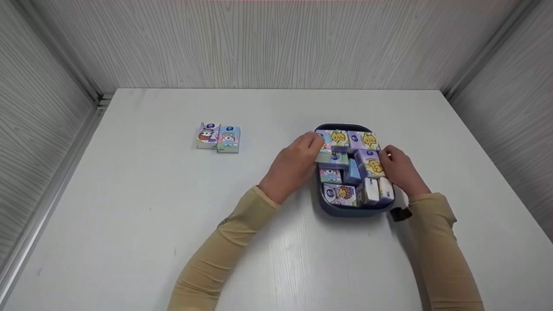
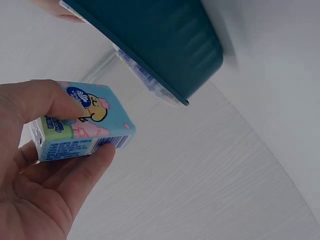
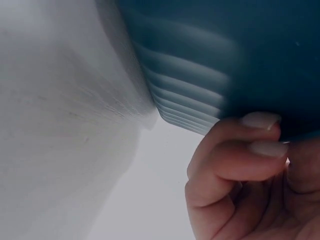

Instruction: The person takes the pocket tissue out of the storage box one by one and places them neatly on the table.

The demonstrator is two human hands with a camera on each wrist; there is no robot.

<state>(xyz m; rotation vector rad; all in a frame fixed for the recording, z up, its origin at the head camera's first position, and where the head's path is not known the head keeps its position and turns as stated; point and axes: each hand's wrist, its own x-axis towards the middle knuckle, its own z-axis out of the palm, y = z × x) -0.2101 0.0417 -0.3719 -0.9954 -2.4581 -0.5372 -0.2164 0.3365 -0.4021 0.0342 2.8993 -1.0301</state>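
Observation:
A dark teal plastic bin (image 1: 352, 211) stands on the table, filled with small cartoon-printed tissue packs (image 1: 340, 195), some flat and some on edge. My left hand (image 1: 291, 166) is at the bin's left rim. Its thumb and fingers pinch a light-blue and pink tissue pack (image 2: 107, 112) with a yellow character on it; in the left wrist view this pack is beside the bin's wall. On the opposite side, my right hand (image 1: 402, 170) grips the bin's right rim, its curled fingers (image 3: 240, 162) against the outer wall. The right thumb is mostly hidden.
Two more tissue packs, one purple (image 1: 208, 136) and one blue (image 1: 229, 139), lie side by side on the white table (image 1: 151, 207), left of the bin. Wood-grained panels (image 1: 276, 47) enclose the table at the back and both sides. A black object (image 1: 401, 214) is at the right wrist.

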